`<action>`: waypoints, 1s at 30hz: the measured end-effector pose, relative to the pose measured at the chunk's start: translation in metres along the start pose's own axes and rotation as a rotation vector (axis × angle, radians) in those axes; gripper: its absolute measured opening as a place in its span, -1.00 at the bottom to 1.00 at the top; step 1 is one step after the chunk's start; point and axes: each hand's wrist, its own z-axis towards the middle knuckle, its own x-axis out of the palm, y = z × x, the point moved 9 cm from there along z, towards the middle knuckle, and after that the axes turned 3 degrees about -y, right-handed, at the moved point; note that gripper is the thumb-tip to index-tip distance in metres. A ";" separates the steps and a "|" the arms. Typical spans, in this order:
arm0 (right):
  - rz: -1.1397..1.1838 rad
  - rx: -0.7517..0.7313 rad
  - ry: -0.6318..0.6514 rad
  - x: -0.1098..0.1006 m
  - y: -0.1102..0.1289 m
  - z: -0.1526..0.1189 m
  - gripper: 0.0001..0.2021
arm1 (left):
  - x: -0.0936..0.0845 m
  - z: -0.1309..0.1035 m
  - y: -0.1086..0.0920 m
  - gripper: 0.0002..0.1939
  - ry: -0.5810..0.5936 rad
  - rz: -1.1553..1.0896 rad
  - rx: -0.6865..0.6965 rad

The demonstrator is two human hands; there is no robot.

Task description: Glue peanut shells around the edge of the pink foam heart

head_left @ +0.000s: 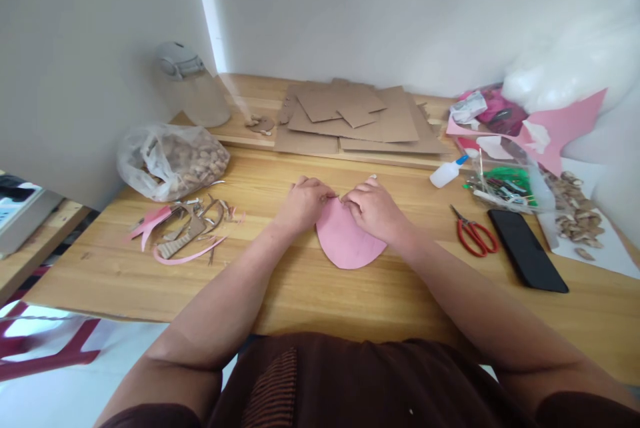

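A rounded pink piece (pixel 350 245), flat like paper or thin felt, lies on the wooden table right in front of me. My left hand (pixel 306 203) has its fingers pinched at the upper left edge of it. At the upper right edge, my right hand (pixel 373 207) is closed too, its thumb and fingers meeting close to the left fingertips. A tiny pale bit shows between the two sets of fingertips, too small to name. The top of the pink piece is hidden under both hands.
Cardboard sheets (pixel 350 115) are stacked at the back. On the left are a bag of peanuts (pixel 175 161) and cardboard and pink scraps (pixel 185 231). To the right lie a glue bottle (pixel 445 175), red-handled pliers (pixel 475 235), a black phone (pixel 527 251) and brown shells (pixel 580 218).
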 end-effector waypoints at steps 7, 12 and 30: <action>0.052 0.013 -0.029 0.001 -0.005 0.000 -0.79 | 0.000 0.000 -0.004 -0.73 0.010 -0.020 0.021; 0.080 0.002 0.000 -0.004 0.001 -0.001 -0.79 | -0.002 -0.002 -0.007 -0.73 -0.024 -0.032 0.120; 0.123 0.962 -0.345 -0.200 -0.272 -0.122 -0.76 | -0.035 -0.009 -0.022 -0.84 -0.328 -0.168 0.220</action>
